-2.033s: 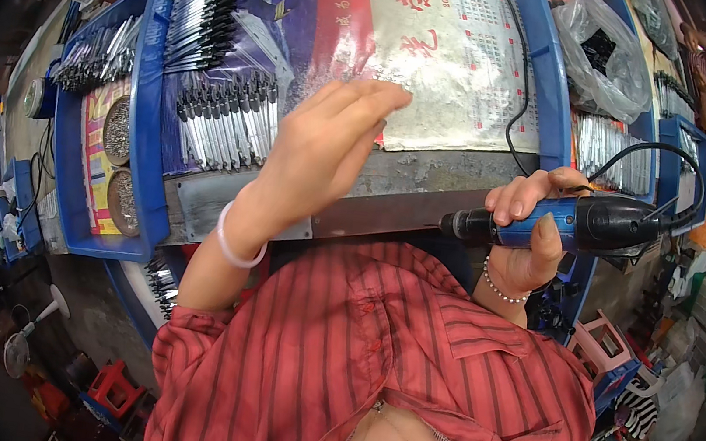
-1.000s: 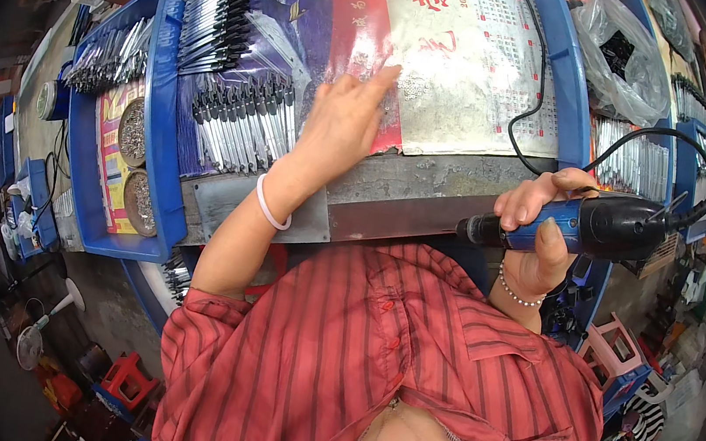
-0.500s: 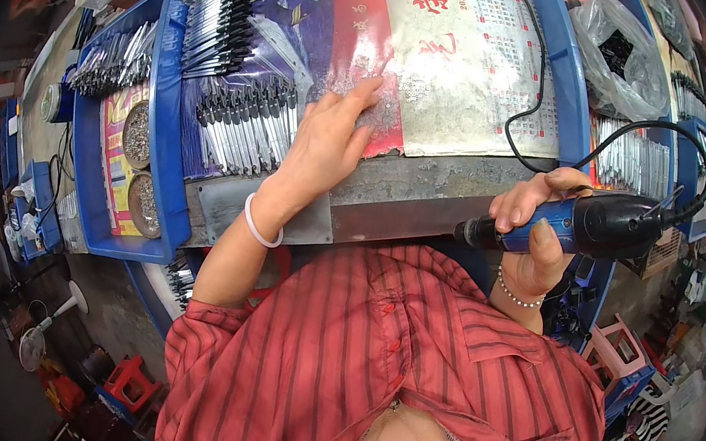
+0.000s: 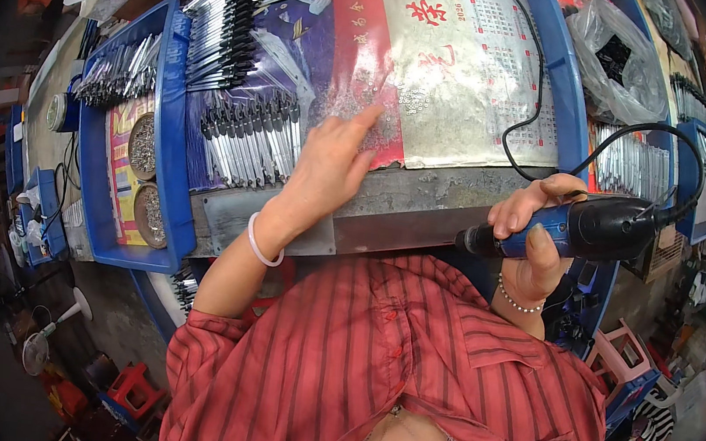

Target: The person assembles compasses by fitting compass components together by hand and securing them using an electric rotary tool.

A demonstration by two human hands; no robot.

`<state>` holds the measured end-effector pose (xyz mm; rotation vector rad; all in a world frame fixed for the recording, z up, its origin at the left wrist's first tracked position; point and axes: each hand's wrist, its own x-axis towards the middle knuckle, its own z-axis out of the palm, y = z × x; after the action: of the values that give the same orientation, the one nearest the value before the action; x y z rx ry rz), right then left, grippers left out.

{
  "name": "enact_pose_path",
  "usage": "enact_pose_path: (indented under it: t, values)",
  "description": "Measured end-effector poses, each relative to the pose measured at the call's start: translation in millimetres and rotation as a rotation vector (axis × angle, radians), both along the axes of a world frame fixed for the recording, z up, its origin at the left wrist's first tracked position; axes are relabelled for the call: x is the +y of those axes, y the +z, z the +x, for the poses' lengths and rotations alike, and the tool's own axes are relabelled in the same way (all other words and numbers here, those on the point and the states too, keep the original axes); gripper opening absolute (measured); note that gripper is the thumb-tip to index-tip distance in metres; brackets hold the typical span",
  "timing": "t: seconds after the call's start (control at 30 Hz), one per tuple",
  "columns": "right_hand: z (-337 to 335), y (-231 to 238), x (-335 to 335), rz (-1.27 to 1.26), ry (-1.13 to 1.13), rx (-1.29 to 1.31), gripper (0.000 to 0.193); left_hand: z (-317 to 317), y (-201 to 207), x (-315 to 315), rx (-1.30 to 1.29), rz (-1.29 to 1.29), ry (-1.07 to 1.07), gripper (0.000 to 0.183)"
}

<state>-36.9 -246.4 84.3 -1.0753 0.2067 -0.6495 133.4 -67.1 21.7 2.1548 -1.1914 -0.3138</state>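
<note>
My left hand (image 4: 334, 161) lies over the plastic-covered table sheet (image 4: 475, 86) with fingers stretched out, its index fingertip among tiny shiny metal pieces (image 4: 413, 98). Nothing shows in its grasp, though the lower fingers are partly hidden. In my right hand (image 4: 537, 239) is a blue and black electric screwdriver (image 4: 612, 230), held level at the table's near edge with its tip toward the left. A black cord (image 4: 700, 179) runs from its rear end up over the sheet. Beside my left wrist lies a row of silver pen bodies with black ends (image 4: 248, 144).
At left, a blue tray (image 4: 185, 226) holds more pen bodies and two round dishes (image 4: 151, 215) of small metal parts. Another pen stack (image 4: 222, 28) lies farther back. On the right, a blue tray edge (image 4: 569, 79) borders a clear plastic bag (image 4: 617, 59) with black parts.
The view has shifted slightly. My left index finger has moved a little among the tiny metal pieces. My right hand keeps the screwdriver in nearly the same place.
</note>
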Motion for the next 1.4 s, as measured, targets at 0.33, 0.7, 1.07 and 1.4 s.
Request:
enact_pose_path:
  t: [0.33, 0.7, 1.07, 1.4]
  values:
    - [7, -1, 0, 0.003, -0.001, 0.016, 0.043, 44, 35, 24, 0.309, 0.032, 0.201, 0.012]
    - [9, -1, 5, 0.06, 0.037, 0.047, 0.043, 129, 0, -2, -0.137, -0.125, 0.244, 0.019]
    - [9, -1, -2, 0.018, -0.006, 0.084, 0.043, 199, -20, -30, -0.417, -0.095, 0.333, 0.031]
    - [12, -5, 2, 0.024, 0.01, 0.128, 0.043, 215, -22, -37, -0.613, 0.011, 0.127, 0.025]
